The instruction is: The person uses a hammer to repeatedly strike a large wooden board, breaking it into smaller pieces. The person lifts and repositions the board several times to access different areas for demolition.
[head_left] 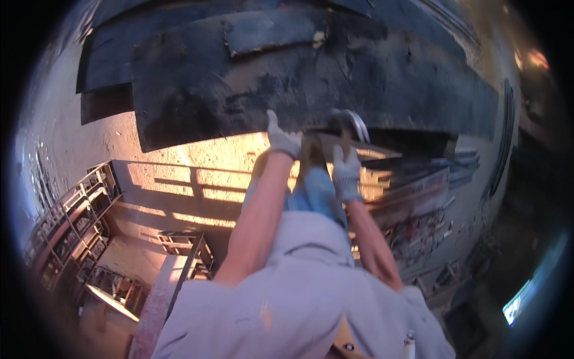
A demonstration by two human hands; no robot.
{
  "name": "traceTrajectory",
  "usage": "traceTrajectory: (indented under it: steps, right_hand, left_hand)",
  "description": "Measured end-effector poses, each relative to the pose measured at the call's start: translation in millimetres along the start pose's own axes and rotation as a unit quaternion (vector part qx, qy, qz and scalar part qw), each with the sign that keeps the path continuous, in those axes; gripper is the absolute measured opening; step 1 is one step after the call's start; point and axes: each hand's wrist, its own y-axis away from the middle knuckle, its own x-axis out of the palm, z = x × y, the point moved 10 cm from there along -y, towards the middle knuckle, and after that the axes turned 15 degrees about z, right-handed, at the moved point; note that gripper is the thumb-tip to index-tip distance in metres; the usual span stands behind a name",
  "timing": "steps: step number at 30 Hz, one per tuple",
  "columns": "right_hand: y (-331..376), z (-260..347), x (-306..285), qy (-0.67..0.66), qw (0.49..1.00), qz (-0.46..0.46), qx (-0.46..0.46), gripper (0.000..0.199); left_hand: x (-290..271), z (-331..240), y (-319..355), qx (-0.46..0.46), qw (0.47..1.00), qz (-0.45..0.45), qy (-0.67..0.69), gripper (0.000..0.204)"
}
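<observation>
Ahead, dark sheet point(269, 90), left grip point(283, 141) at edge

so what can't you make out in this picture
Head view:
1. Dark tool with a shiny curved metal rim, at the white-gloved right hand: blur hides its exact kind.
2. White-gloved left hand: blur leaves unclear whether its fingers grip the large flat black sheet.
3. Small mixed scrap pieces: too small and blurred to identify.
4. Blue jeans: upper part hidden by the pale grey shirt.
</observation>
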Motion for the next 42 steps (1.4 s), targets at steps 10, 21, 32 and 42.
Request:
traceTrajectory:
  steps: [10, 21, 32, 42]
  right_hand:
    - [3, -15, 27, 0.034, 0.999, 0.034, -0.026, 0.032]
    - [-10, -17, 31, 0.197, 0.967, 0.157, -0.033, 0.024]
    - [-38, -23, 13, 0.170, 0.967, 0.180, -0.066, 0.024]
    - [-20, 61, 72, -0.204, 0.895, 0.389, 0.080, 0.048]
  left_hand:
    - [3, -7, -4, 0.010, 0.994, 0.091, -0.054, 0.099]
    - [7, -9, -5, -0.016, 0.991, 0.129, -0.030, 0.091]
    - [10, -13, -10, 0.010, 0.976, 0.199, -0.088, 0.090]
    - [-36, -66, 6, 0.075, 0.990, 0.121, -0.002, 0.116]
